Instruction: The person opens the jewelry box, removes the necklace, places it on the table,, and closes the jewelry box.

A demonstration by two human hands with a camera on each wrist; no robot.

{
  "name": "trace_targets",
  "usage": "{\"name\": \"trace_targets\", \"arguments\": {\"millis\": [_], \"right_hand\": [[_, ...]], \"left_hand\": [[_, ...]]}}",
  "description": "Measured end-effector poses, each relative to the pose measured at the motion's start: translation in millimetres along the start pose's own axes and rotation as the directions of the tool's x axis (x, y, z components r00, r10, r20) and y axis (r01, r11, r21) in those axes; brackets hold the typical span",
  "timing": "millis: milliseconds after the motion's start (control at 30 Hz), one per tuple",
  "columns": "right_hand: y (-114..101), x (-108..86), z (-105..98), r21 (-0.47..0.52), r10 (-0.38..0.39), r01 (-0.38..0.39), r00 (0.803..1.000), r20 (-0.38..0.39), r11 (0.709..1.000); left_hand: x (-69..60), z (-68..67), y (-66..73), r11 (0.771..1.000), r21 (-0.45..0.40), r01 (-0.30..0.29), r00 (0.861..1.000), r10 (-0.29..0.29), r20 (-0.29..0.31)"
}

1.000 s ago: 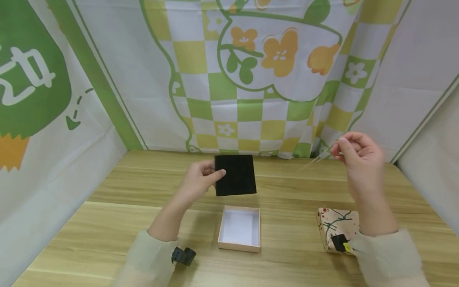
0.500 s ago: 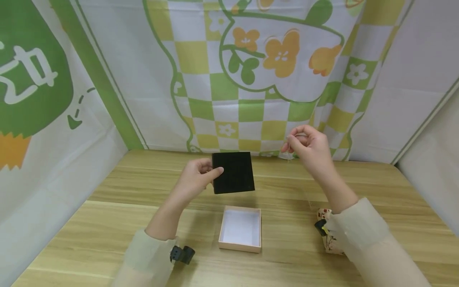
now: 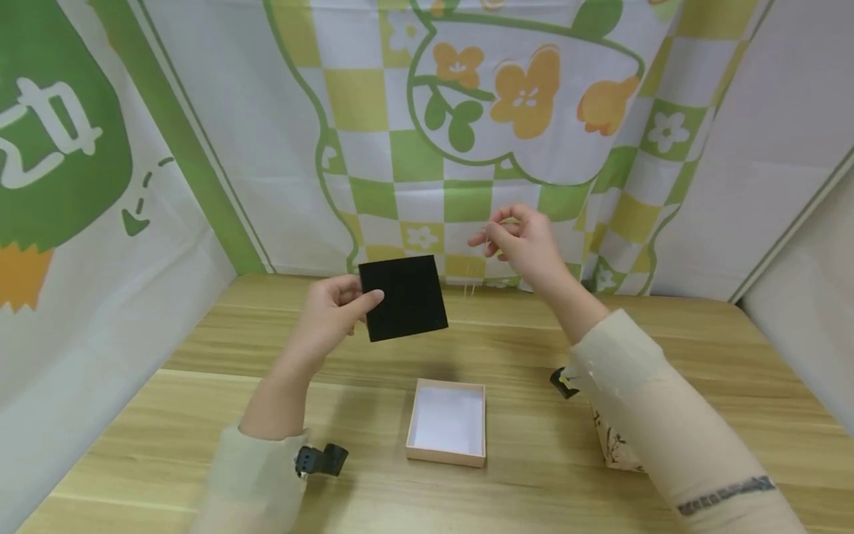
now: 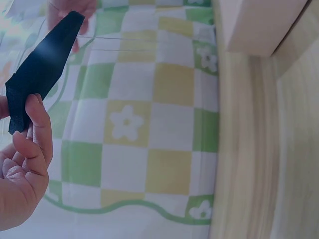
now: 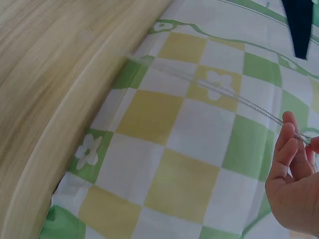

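My left hand point(image 3: 325, 317) grips a flat black square pad point(image 3: 404, 300) by its left edge, thumb on its face, above the table. In the left wrist view the pad point(image 4: 45, 62) appears nearly edge-on and looks fairly thick. My right hand point(image 3: 523, 243) pinches a thin silvery chain point(image 5: 251, 104) between thumb and fingers, up in front of the curtain. Its strands hang down from the fingertips, to the right of the pad and apart from it. Below stands a shallow open box point(image 3: 445, 456) with a white inside.
A floral-patterned box part point(image 3: 615, 447) lies at the right, partly hidden by my right sleeve. All this is on a wooden table point(image 3: 220, 437). Behind its back edge hangs a green-and-yellow checked curtain point(image 3: 373, 200). White cloth walls stand at both sides.
My right hand has moved left and up with the chain, from the right side toward the pad. The left hand has shifted slightly left and up and tilted the pad.
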State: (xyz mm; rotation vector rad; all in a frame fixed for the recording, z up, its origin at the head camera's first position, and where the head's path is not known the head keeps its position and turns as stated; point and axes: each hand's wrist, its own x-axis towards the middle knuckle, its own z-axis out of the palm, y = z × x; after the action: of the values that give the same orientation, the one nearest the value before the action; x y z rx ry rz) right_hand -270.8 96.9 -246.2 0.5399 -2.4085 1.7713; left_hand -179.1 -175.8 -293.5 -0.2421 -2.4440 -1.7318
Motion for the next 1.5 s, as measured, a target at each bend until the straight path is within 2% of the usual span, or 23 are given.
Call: {"name": "trace_targets", "arguments": {"millis": [100,267,500,667,833,1267,1500], "right_hand": [[-1.9,14.3,12.7,-0.025,0.028,-0.027,1.000,0.013,0.999],[-3.2,29.5,24.6,-0.047,0.057,-0.058,0.998,-0.006,0.997],[-4.1,38.6,34.5,-0.002,0.085,-0.085,0.996,-0.025,0.996],[5.9,42.9,34.3,0.039,0.135,-0.134,0.990,-0.043,0.990],[27.5,37.3,21.9,0.088,0.199,-0.194,0.979,-0.046,0.977],[77.2,13.4,-27.0,0.059,0.298,-0.294,0.951,-0.085,0.954],[99.1,9.8,-49.0,0.107,0.377,-0.365,0.916,-0.137,0.925]], "left_hand": [[-2.6,-4.4,2.4,1.000,-0.009,-0.007,1.000,0.006,-0.020],[-2.2,-4.7,3.3,1.000,0.002,-0.004,1.000,0.004,-0.010],[-1.7,-9.7,5.6,1.000,-0.001,-0.001,0.999,0.001,-0.032],[-3.4,-13.9,7.6,1.000,0.007,0.002,0.999,-0.002,-0.044],[-2.6,-13.2,7.9,1.000,0.007,-0.006,0.999,0.006,-0.036],[-0.8,-10.8,7.5,1.000,-0.006,0.003,1.000,-0.003,-0.014],[-1.7,-11.2,5.5,1.000,0.001,0.003,1.000,-0.003,-0.010]]}}
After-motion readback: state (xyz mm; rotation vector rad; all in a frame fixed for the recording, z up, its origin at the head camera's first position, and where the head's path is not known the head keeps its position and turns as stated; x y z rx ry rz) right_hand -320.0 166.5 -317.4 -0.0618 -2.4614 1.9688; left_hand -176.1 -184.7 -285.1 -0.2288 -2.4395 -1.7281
